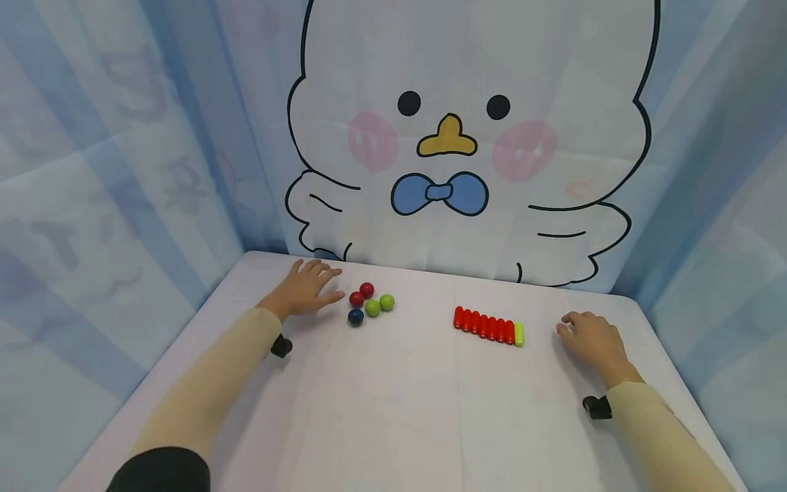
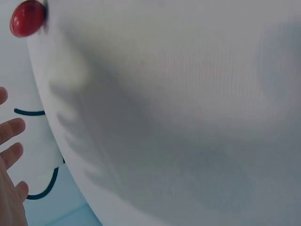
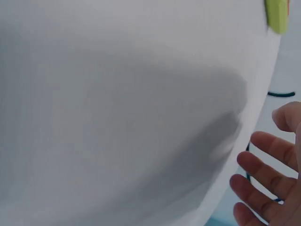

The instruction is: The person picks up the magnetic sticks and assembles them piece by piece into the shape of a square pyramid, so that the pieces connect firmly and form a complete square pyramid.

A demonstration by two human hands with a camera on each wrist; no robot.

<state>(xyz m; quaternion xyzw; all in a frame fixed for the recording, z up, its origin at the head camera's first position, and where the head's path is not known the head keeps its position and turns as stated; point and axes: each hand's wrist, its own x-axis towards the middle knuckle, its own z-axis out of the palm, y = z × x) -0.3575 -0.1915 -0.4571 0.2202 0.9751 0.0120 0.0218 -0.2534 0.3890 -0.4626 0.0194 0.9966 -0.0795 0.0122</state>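
Observation:
My left hand (image 1: 305, 287) hovers over the far left of the table, fingers spread and holding nothing. Just right of its fingertips is a cluster of small balls: two red balls (image 1: 367, 290), two green balls (image 1: 372, 308) and a dark blue ball (image 1: 355, 316). One red ball (image 2: 27, 19) shows at the top left of the left wrist view. On the right side, my right hand (image 1: 595, 343) is empty, its fingers loosely bent. To its left lies a row of several red rods (image 1: 484, 326), side by side, with a yellow-green rod (image 1: 519, 334) at the right end.
A white cloth covers the table (image 1: 381, 410). Behind it hangs a curtain (image 1: 443, 239) printed with a cartoon bird, and blue-and-white curtains (image 1: 111, 205) flank both sides. Each wrist carries a small black camera (image 1: 281, 346).

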